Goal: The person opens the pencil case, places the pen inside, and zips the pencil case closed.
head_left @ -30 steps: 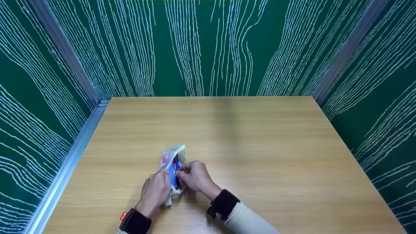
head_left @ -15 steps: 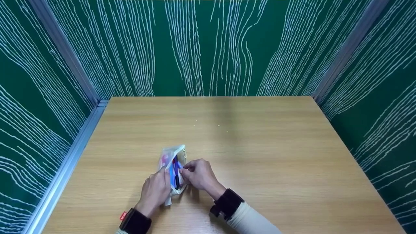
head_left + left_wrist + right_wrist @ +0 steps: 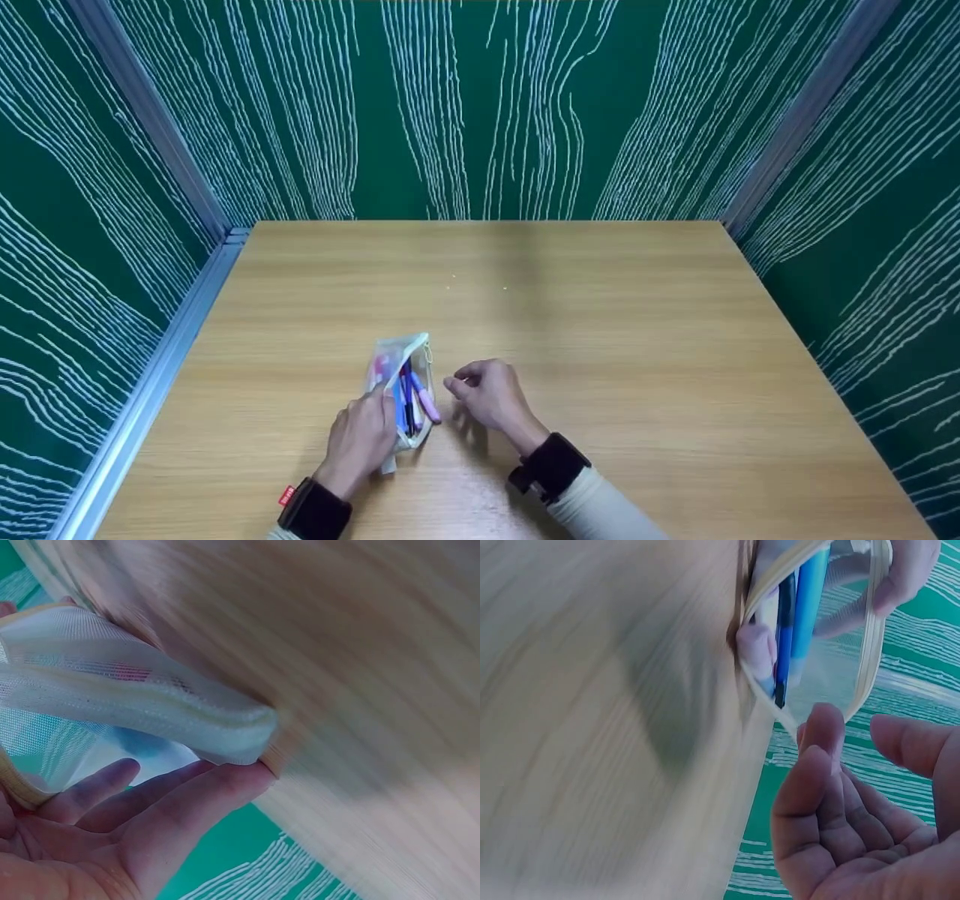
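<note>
A clear mesh zip pouch (image 3: pixel 397 360) lies on the wooden table (image 3: pixel 600 337), its mouth gaping toward the right. Several pens are inside: blue ones (image 3: pixel 806 607) and a pink one (image 3: pixel 426 402) whose end sticks out over the rim. My left hand (image 3: pixel 381 401) pinches the pouch's near left edge; the left wrist view shows its fingers (image 3: pixel 187 799) under the mesh pouch (image 3: pixel 135 697). My right hand (image 3: pixel 459 381) hovers just right of the pouch, fingers loosely curled, holding nothing. In the right wrist view its palm (image 3: pixel 855 832) is bare beside the open pouch rim (image 3: pixel 870 652).
Green panels with white wavy lines (image 3: pixel 480 112) wall in the table on three sides. An aluminium rail (image 3: pixel 150 390) runs along the left edge. A few tiny specks (image 3: pixel 504 288) lie mid-table.
My right hand has let go of the pouch mouth and drawn away to the right. The pink pen now pokes out of the opening. The left hand stays put.
</note>
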Demonstrator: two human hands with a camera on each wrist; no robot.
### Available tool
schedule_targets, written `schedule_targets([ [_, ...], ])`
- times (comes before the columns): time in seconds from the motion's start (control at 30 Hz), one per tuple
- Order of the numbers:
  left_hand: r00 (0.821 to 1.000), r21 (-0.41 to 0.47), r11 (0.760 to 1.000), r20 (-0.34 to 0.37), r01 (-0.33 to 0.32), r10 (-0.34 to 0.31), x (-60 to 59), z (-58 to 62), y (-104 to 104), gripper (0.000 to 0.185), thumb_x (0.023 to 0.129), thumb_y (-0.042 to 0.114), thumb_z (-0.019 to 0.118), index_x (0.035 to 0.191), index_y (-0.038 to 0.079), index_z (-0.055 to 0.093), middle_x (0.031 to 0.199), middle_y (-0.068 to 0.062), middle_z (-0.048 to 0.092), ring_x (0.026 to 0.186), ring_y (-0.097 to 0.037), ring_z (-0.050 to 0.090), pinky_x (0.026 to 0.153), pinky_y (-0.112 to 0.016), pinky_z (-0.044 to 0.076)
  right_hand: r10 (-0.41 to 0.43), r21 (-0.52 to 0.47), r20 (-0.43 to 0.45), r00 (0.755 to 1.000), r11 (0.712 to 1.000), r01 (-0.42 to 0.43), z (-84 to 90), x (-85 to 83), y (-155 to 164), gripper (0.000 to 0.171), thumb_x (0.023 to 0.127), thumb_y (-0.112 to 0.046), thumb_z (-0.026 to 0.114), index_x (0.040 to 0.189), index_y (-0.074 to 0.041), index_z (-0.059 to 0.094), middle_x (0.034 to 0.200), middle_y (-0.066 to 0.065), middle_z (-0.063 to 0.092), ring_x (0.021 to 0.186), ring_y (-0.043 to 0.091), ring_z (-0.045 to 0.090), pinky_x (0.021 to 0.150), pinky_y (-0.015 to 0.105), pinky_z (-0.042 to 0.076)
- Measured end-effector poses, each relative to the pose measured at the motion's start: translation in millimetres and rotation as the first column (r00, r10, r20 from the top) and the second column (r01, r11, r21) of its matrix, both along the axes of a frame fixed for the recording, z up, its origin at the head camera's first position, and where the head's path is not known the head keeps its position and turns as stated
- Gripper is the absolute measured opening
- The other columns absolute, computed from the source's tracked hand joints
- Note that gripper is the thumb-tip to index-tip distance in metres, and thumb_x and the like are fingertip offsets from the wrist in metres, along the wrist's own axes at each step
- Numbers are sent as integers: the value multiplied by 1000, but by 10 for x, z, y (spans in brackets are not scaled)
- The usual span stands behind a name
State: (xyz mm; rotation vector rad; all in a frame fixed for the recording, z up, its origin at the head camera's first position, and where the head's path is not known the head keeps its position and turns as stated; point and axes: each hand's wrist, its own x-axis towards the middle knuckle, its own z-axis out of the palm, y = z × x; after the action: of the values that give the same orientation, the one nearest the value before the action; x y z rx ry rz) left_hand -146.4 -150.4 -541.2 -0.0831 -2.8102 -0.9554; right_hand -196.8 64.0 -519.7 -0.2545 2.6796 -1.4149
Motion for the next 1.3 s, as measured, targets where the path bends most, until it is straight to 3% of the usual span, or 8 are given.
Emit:
schedule_targets([
  [0.1,1000,3,1000,-10,6,-6,-4,3,8,30,108,20,40,104,6,66,62,2,43,48,-15,45,43,-34,39,0,23,1,1000,1000,0,-23,-7,59,20,90,-25,79,97,-7,78,83,0,73,71,12,64,70,32,56],
  [0.37,999,17,1000,44,10,-11,-12,18,7,36,108,20,39,125,0,64,62,2,45,46,-14,44,43,-33,40,38,83,132,991,995,-49,-95,71,4,7,88,-17,80,85,-12,78,73,-2,71,61,12,67,65,29,56],
  [0.63,997,46,999,81,15,-19,2,4,23,38,110,22,37,127,0,63,60,2,46,43,-13,44,40,-32,40,102,162,76,992,980,-113,-131,149,-192,13,87,-19,81,75,-16,78,62,-9,66,54,10,61,55,26,53],
  [0.77,994,63,998,105,16,-23,14,9,33,43,111,24,36,138,0,58,60,3,48,42,-12,44,39,-31,40,117,176,61,991,976,-126,-133,179,-254,14,87,-18,80,73,-17,77,63,-10,65,55,9,60,55,25,52],
  [0.83,995,64,998,101,16,-22,14,15,37,42,111,24,36,137,0,58,60,3,48,42,-12,44,39,-32,41,117,181,63,991,975,-126,-131,178,-277,13,87,-17,80,74,-17,77,63,-10,65,55,9,60,55,25,51],
  [1.07,1000,-18,1000,19,19,-19,-10,2,46,25,107,18,41,101,7,63,62,2,45,50,-17,46,47,-37,42,112,247,42,993,962,-119,-165,148,-321,7,86,-18,80,80,-16,79,71,-7,70,62,9,61,62,27,53],
  [1.3,999,-14,1000,21,25,-25,-3,5,63,29,107,19,41,111,3,65,62,2,46,49,-16,47,47,-37,44,136,226,67,988,963,-148,-202,170,-411,9,86,-17,81,77,-16,79,68,-7,69,60,9,60,58,25,52],
])
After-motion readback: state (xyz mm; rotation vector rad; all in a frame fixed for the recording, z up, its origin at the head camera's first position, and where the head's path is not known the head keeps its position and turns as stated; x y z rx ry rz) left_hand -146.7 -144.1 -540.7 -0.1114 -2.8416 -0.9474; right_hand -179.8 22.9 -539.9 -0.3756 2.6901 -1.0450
